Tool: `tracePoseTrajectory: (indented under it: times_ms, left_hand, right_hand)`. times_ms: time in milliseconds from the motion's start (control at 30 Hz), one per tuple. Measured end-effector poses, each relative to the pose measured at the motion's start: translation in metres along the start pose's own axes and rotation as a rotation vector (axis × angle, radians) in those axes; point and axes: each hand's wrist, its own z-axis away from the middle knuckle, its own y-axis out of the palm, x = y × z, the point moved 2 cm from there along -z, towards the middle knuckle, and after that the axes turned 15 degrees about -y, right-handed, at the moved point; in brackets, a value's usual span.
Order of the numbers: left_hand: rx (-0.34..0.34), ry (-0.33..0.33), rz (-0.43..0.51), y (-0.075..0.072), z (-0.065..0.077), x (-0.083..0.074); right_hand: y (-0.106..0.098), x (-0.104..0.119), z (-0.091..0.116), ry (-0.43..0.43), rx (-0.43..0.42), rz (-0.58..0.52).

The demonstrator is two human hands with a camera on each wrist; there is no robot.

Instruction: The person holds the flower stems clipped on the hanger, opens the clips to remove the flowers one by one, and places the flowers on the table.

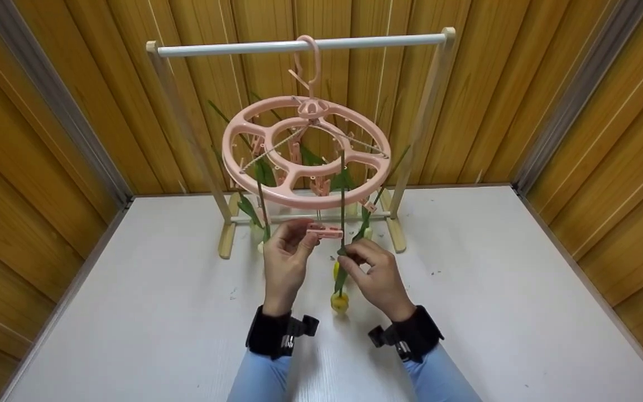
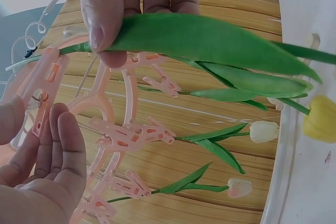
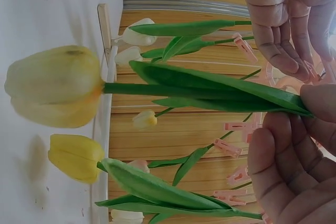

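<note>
Left hand (image 1: 287, 259) has thumb and fingers closed in a pinch on a pink clip (image 1: 324, 230), which lies roughly level below the front rim of the round pink hanger (image 1: 287, 197). Right hand (image 1: 377, 271) pinches a yellow tulip (image 1: 340, 302) by its green stem (image 1: 342, 201) at the leaf base, thumb against fingertips, almost no gap; its other fingers are loosely bent. Tulip is upside down, bloom low over the white table (image 1: 159, 312), stem running up in front of the hanger's rim. Clip's tip is right at the stem; cannot tell whether it bites on it. Left wrist view: clip overlaps the stem near a broad green leaf (image 2: 210, 43). More tulips hang bloom-down around the ring from other pink clips, among them a white tulip (image 2: 264, 131), a pale pink tulip (image 2: 240, 187) and a second yellow tulip (image 3: 76, 158). Hanger's hook (image 1: 317, 61) sits over the white rod (image 1: 215, 49) of a stand with wooden feet (image 1: 226, 240). Wood-look panels (image 1: 483, 72) behind and at both sides. Black wrist straps (image 1: 268, 332) on both wrists, light blue sleeves (image 1: 257, 379) below them.
</note>
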Motion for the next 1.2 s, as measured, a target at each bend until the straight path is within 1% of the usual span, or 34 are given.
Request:
tracePoseTrajectory:
  times_ms: [333,500,700,800,933,1000,1200]
  left_hand:
    - [-0.009,-0.003,0.014,0.000,0.000,-0.002]
    - [-0.010,0.021,-0.010,-0.001,0.000,-0.002]
    - [0.002,0.016,-0.008,-0.002,-0.001,-0.002]
    - [-0.006,0.015,-0.001,-0.002,-0.001,-0.002]
    - [-0.011,0.008,0.028,-0.002,0.000,-0.003]
    - [-0.002,0.007,0.052,-0.001,-0.001,-0.003]
    - [0.016,0.028,0.114,-0.002,-0.003,-0.003]
  right_hand:
    - [-0.001,0.002,-0.002,-0.005,-0.009,-0.017]
    - [-0.002,0.003,-0.002,-0.008,-0.006,-0.015]
    - [-0.004,0.001,0.000,0.031,0.020,-0.006]
    - [-0.006,0.000,0.000,0.051,0.031,-0.003]
    - [-0.010,0.000,-0.001,0.066,0.040,-0.003]
    - [-0.012,0.000,-0.002,0.068,0.044,-0.003]
    - [-0.017,0.000,-0.001,0.051,0.065,0.012]
